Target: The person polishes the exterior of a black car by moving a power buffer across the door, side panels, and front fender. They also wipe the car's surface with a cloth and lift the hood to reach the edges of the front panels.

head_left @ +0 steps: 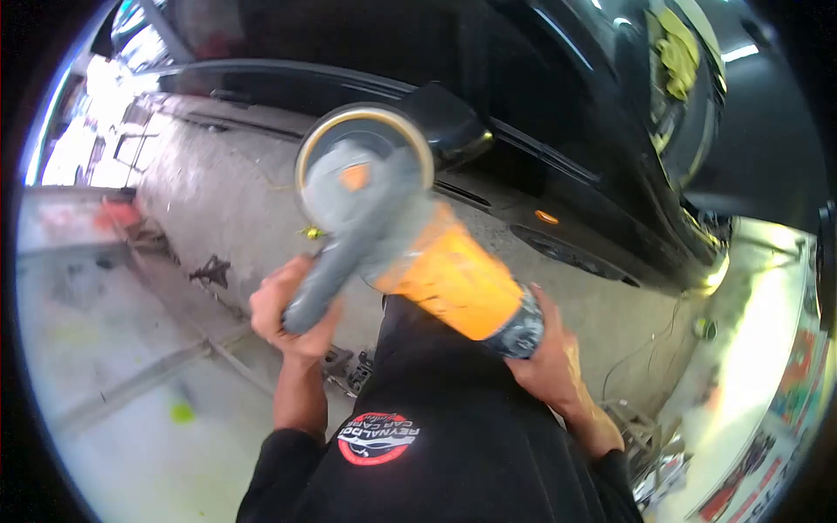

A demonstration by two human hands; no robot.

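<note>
Both hands grip an orange polisher (445,279) held up against the black car (558,131). The left hand (292,318) is wrapped around its grey side handle (323,292); the right hand (545,357) is clamped on the rear of its body. A red-and-black badge (377,438) on the black shirt (462,436) appears upside down and reads "REYNALDO CAR CARE". Concrete floor (227,200) lies beside the car.

The orange polisher (436,270) slants between both hands, grey side handle in the left hand (292,314), round pad uppermost.
</note>
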